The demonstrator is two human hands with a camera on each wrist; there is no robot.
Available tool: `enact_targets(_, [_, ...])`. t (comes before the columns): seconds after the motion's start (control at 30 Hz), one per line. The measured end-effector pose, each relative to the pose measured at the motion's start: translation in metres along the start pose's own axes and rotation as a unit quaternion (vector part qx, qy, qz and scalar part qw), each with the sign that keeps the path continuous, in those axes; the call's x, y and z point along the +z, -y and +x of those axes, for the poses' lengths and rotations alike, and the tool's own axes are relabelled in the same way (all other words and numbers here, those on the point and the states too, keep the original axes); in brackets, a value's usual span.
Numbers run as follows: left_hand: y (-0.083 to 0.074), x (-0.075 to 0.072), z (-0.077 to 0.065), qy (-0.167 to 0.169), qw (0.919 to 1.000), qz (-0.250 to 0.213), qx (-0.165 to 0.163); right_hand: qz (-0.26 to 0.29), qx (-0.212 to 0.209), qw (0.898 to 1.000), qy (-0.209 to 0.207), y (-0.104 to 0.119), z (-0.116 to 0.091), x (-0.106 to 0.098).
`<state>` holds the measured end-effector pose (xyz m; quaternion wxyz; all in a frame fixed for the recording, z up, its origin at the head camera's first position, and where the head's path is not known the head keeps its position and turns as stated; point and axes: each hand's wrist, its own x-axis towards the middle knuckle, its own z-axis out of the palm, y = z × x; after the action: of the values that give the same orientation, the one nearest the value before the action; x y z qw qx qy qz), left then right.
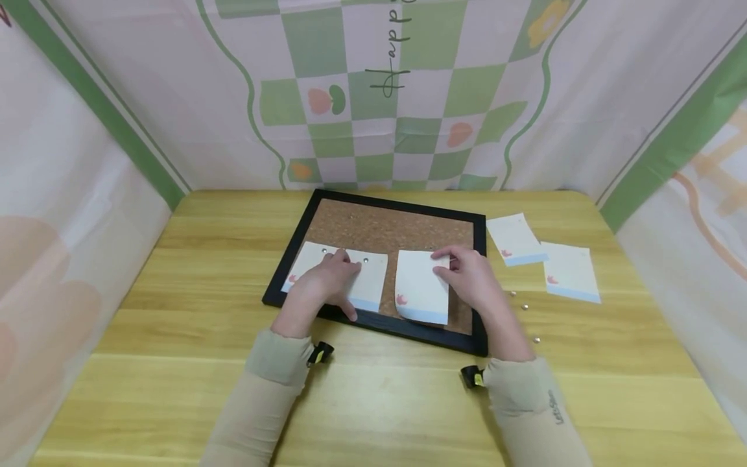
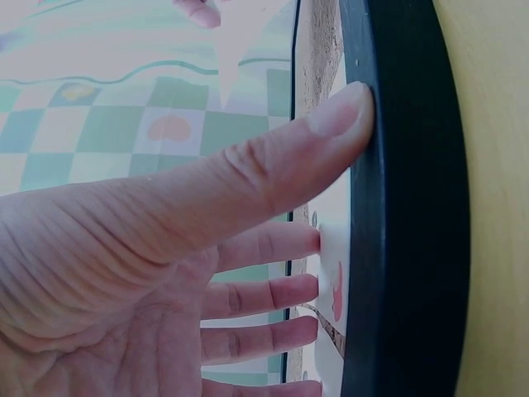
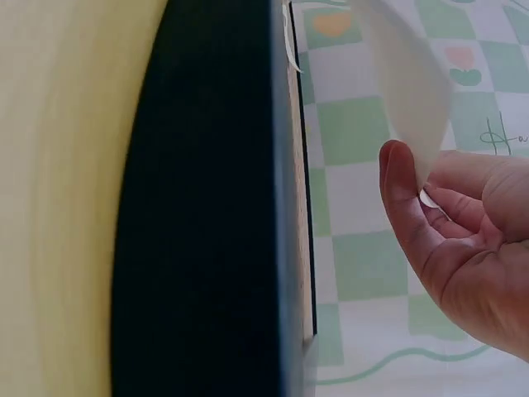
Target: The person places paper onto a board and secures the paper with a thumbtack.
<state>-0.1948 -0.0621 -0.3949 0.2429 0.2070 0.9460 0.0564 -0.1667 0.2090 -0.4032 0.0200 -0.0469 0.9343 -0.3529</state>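
A corkboard (image 1: 397, 224) in a black frame (image 1: 403, 327) lies on the wooden table. Two note cards (image 1: 370, 285) with blue bottom bands sit side by side on its left half, silver thumbtacks (image 1: 366, 260) near their top edges. My left hand (image 1: 329, 279) rests over these cards, its fingers straight and fingertips on the paper, the thumb (image 2: 339, 116) against the frame's near edge. My right hand (image 1: 469, 275) pinches another note card (image 1: 421, 285) by its right edge, raised over the board's right half. A small shiny round thing (image 3: 428, 198) shows among the right fingers.
Two more note cards (image 1: 516, 240) lie right of the board, overlapping slightly at a corner. Several loose thumbtacks (image 1: 524, 307) are scattered on the table (image 1: 373, 402) below them. A checkered curtain (image 1: 379, 130) hangs behind the table.
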Motion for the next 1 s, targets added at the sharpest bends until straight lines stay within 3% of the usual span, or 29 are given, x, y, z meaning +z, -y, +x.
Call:
enact_targets(0.27, [-0.001, 0.001, 0.001, 0.000, 1.0000, -0.009, -0.003, 0.038, 0.040, 0.998, 0.004, -0.002, 0.000, -0.006])
enact_targets(0.47, [0.000, 0.001, 0.000, 0.003, 0.9999, -0.012, -0.009, 0.040, 0.035, 0.998, 0.044, 0.001, 0.003, 0.004])
enact_targets(0.67, [0.001, 0.001, 0.001, -0.002, 1.0000, -0.002, 0.001, 0.049, 0.038, 0.997, 0.052, 0.001, 0.006, 0.012])
enact_targets(0.83, [0.002, 0.001, 0.001, 0.000, 1.0000, -0.003, 0.002, 0.001, 0.012, 0.998, 0.053, 0.000, 0.007, 0.018])
enact_targets(1.0, [0.003, 0.001, 0.000, -0.001, 0.9999, -0.012, -0.001, -0.067, -0.050, 0.993, 0.080, 0.001, 0.006, 0.021])
